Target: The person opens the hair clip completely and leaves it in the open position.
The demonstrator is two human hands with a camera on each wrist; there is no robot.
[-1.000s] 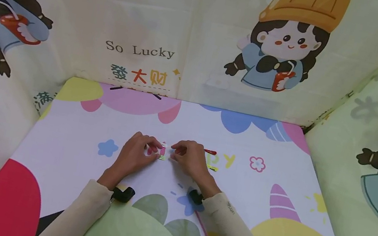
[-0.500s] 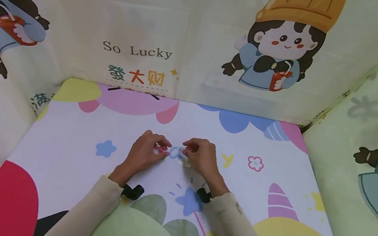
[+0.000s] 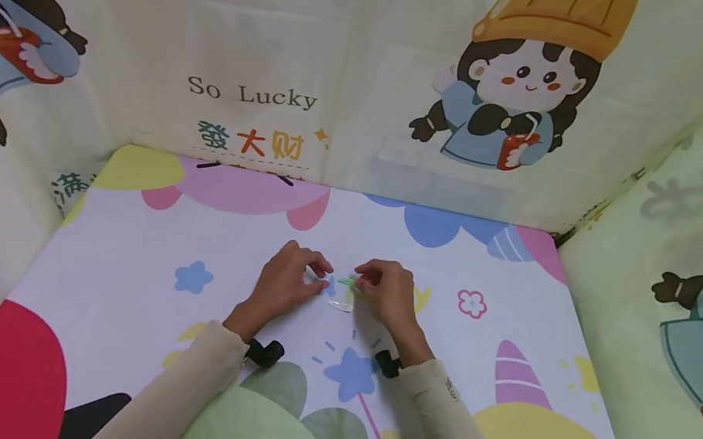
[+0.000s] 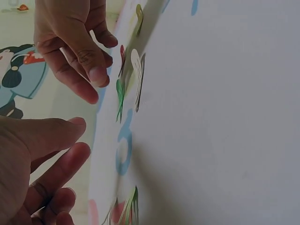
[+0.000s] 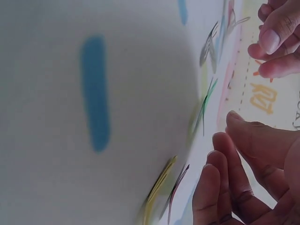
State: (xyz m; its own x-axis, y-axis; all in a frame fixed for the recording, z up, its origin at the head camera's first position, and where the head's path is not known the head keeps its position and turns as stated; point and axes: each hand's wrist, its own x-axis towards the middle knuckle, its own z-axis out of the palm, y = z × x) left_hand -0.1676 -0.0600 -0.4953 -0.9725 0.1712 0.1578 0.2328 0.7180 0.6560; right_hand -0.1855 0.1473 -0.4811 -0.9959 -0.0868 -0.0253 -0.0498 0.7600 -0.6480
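Several slim snap hair clips lie on the printed tabletop. My left hand (image 3: 293, 281) hovers left of a white hair clip (image 3: 339, 306) and a green hair clip (image 3: 346, 281). Its thumb and forefinger are apart, with nothing between them in the left wrist view. From the right, my right hand (image 3: 387, 290) has its fingertips right by the green clip, overlapping its end in the head view. In the right wrist view its fingers are loosely bent, and no clip shows in them. A yellow hair clip (image 5: 159, 190) and a red hair clip (image 5: 177, 190) lie beyond, hidden behind that hand in the head view.
More clips, one of them green (image 4: 131, 206), lie near my left hand in the left wrist view. A cream printed curtain (image 3: 366, 57) rises behind the table and along both sides. Dark cameras (image 3: 266, 353) are strapped at the wrists.
Both hands have moved to the right along the row of clips. The white clip and then the green clip have come into view between them; the clips farther left are now covered.
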